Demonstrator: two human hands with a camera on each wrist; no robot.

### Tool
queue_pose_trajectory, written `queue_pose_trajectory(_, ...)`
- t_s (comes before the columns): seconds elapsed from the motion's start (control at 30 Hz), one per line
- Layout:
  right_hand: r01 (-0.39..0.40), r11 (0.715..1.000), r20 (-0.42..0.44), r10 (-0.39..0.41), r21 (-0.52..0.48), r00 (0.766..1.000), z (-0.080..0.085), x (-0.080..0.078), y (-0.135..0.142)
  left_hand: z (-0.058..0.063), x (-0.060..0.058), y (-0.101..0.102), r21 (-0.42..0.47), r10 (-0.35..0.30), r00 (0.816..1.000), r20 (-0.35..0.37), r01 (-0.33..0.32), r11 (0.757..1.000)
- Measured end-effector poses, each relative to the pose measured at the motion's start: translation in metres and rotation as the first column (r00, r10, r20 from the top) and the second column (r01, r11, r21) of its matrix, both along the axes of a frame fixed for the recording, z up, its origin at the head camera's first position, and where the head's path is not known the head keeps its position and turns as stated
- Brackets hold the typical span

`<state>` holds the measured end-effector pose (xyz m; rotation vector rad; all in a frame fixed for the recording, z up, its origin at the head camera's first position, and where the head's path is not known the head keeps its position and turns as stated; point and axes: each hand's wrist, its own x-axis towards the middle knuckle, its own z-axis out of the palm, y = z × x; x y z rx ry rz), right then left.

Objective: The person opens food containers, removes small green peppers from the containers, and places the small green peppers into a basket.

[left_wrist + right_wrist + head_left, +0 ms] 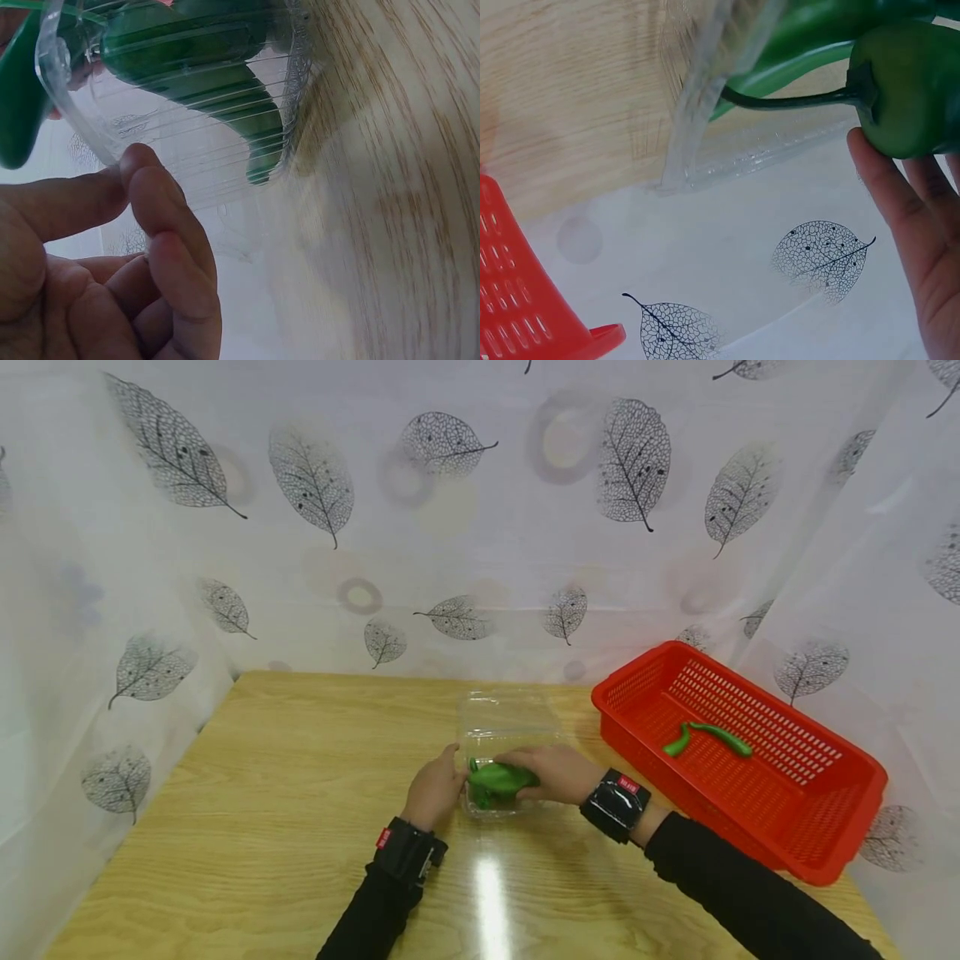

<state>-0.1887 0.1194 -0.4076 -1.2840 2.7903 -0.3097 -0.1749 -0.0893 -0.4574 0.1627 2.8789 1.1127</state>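
A clear plastic box (510, 710) with its lid folded back stands on the table, several green peppers inside it. My left hand (433, 789) is at the box's left side; in the left wrist view, thumb and forefinger pinch the rim of its ribbed wall (202, 165). From the right, my right hand (555, 772) grips a green pepper (498, 779) over the box. In the right wrist view, fingers lie against this thick pepper (907, 90), whose long stem points toward the box wall. A longer pepper (802, 56) lies behind it.
A red slotted basket (637, 739) stands to the right on the wooden table (300, 777). Two slim green peppers, one curved (677, 743) and one longer (723, 739), lie in it. A leaf-printed curtain (480, 552) hangs behind the table.
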Motion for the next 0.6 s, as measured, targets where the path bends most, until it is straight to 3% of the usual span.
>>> queue_pose_trajectory(0.3,-0.024,1.000,-0.061,0.023,-0.001,0.998,0.016,-0.003,0.005,0.000,-0.001,0.000,0.008,0.001,1.000,0.001,-0.001,1.000)
queue_pose_trajectory(0.43,-0.012,1.000,-0.069,0.012,-0.014,0.998,0.032,-0.004,0.010,0.000,0.000,-0.001,0.017,-0.003,1.000,0.002,0.003,1.000)
queue_pose_trajectory(0.6,0.015,0.999,-0.148,-0.020,-0.036,0.989,0.054,-0.007,0.020,-0.001,0.000,0.000,0.009,-0.009,1.000,-0.009,0.009,1.000)
